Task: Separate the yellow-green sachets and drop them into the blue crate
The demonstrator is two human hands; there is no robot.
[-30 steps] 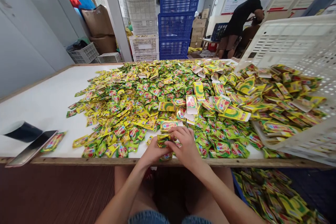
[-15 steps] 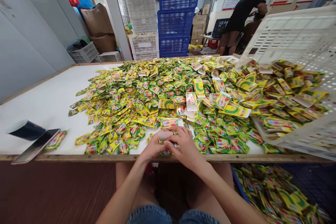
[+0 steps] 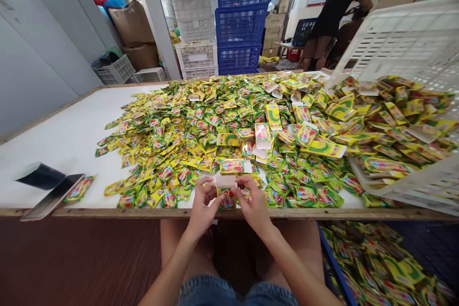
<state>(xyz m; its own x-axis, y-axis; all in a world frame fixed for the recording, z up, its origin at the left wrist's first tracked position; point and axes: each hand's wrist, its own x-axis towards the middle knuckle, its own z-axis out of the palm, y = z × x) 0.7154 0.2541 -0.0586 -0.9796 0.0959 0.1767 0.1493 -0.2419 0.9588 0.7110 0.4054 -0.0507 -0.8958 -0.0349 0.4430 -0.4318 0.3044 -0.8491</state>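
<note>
A small printed carton point(image 3: 227, 192) sits between my hands at the table's front edge, its pale flap standing up toward the far side. My left hand point(image 3: 203, 204) pinches its left end, thumb in front and fingers behind. On the other end, my right hand point(image 3: 254, 204) grips with thumb and fingertips. Whether anything is inside the carton cannot be made out. Just beyond lies a yellow-green box point(image 3: 232, 166) with a white open end. Green and yellow sachets point(image 3: 190, 146) are heaped behind and to both sides.
A white crate point(image 3: 405, 189) full of boxes tips toward me at right. A blue crate point(image 3: 335, 260) of packets stands below the edge. A phone point(image 3: 53, 198) and a dark cup-like object point(image 3: 41, 177) lie left. Stacked crates point(image 3: 238, 26) and a person point(image 3: 335, 12) are beyond.
My hands have moved apart to the carton's two ends; before, the right hand overlapped the left and covered most of it. Its printed front and pale flap now show more.
</note>
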